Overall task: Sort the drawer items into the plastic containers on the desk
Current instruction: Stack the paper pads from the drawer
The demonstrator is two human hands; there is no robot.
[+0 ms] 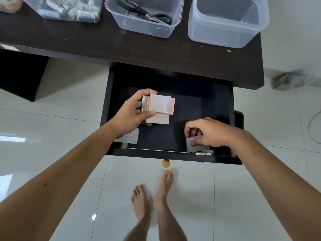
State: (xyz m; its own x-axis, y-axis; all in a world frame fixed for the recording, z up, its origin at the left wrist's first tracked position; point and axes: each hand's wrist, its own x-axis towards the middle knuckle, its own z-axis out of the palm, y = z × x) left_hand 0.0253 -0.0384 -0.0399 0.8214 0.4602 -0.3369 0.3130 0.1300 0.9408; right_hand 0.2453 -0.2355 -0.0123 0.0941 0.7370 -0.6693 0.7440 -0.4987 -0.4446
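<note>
The dark drawer [191, 105] is pulled out below the desk. Over its left half, my left hand [132, 113] grips a stack of pink and white patterned packets [159, 108]. At the drawer's front right corner my right hand [206, 133] pinches another small white packet [191, 145]. One more patterned packet [130, 137] lies flat at the front left, partly under my left wrist. On the desk stand three clear plastic containers: the left one [69, 9] is full of small items, the middle one [147, 16] holds black scissors [145, 11], and nothing lies in the right one [227, 20].
A small metal piece [203, 153] lies along the drawer's front edge. A round wooden knob [165, 163] sticks out of the drawer front. My bare feet [152, 197] stand on white floor tiles. A crumpled bag [293, 80] lies on the floor at right.
</note>
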